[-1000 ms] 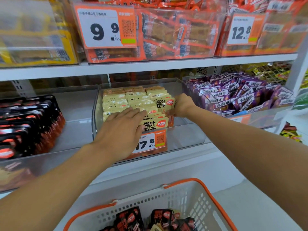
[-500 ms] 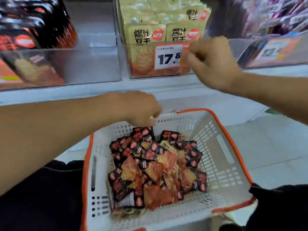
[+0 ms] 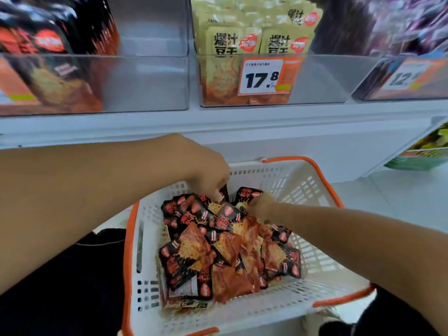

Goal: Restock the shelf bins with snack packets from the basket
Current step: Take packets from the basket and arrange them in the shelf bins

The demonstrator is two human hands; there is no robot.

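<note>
Both hands are down in the white basket [image 3: 303,190], close together at the far end of the heap. The left hand [image 3: 208,175] has its fingers curled down onto the black-and-red snack packets [image 3: 218,248], seemingly pinching one at the top of the pile; the right hand [image 3: 260,206], just beside it at about three o'clock, is closed on the edge of another packet, though what the fingertips actually grasp is partly hidden. The packets fill the basket's middle and near side, lying loose and overlapping at all angles. They look light, thin and crinkly, with slick film, so a flat pinch across a sealed edge or corner should hold better than a squeeze on the puffed middle, and several could probably be gathered at once. At twelve o'clock stands a clear bin [image 3: 315,78] of yellow packets [image 3: 254,32] with a price tag [image 3: 263,77]; at ten o'clock, a matching bin [image 3: 145,81] of black packets, half full.
</note>
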